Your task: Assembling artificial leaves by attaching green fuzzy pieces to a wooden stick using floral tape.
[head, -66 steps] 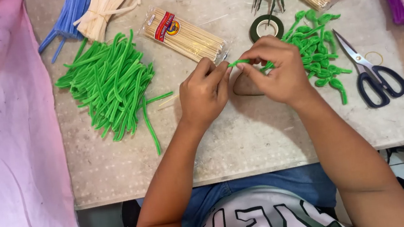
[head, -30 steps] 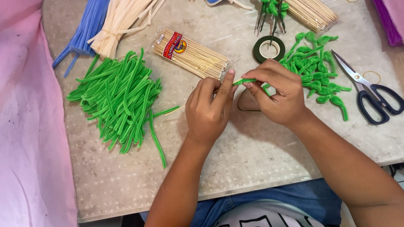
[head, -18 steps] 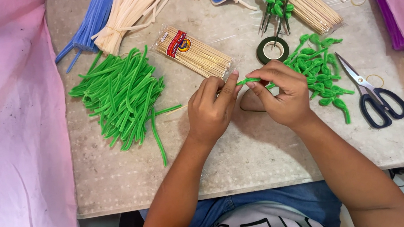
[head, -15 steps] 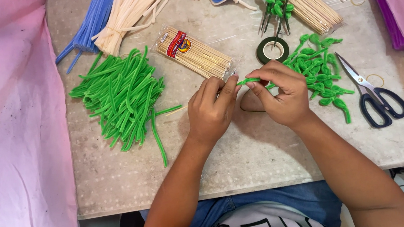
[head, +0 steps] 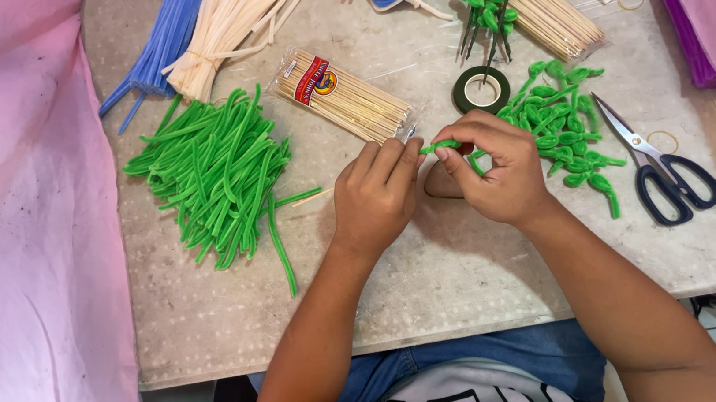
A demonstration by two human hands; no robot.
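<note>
Pinching a short fuzzy green pipe cleaner [head: 443, 145], left hand [head: 375, 195] and right hand [head: 496, 169] fingers closed on its ends, just below the dark green tape roll [head: 481, 90]; light, bendable, probably best gripped near the ends.

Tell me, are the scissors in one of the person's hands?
No, the scissors lie on the table, apart from the right hand.

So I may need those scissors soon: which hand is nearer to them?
Right. The right hand lies just left of the scissors, with the bent green pieces between; the left hand sits farther left.
</note>
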